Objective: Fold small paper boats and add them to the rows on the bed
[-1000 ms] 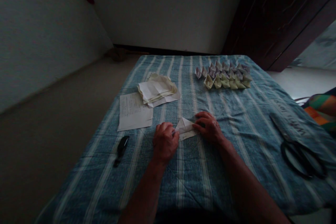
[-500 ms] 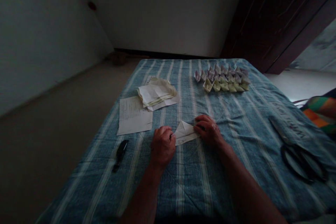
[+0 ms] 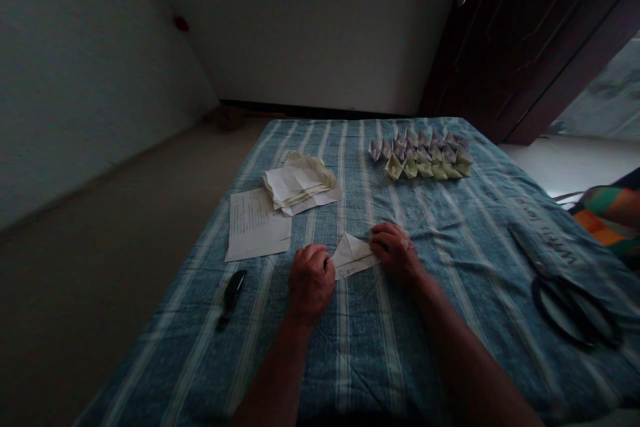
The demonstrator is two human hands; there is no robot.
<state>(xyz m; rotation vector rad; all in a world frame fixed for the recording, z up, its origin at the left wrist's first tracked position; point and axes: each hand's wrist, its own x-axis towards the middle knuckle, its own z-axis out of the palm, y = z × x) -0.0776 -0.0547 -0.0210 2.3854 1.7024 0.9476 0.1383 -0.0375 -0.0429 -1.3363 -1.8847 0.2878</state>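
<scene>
A folded white paper triangle (image 3: pixel 353 255) lies on the blue-striped cotton cloth (image 3: pixel 350 360), between both hands. The left hand (image 3: pixel 311 282) is clenched, pinching its left corner; the right hand (image 3: pixel 395 252) grasps its right end with the fingertips. Risk: uneven pull between the hands could tear the thin paper or skew its creases.

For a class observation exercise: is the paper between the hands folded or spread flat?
Folded: the paper shows a creased triangular peak over a layered band, between the left hand and right hand.
</scene>
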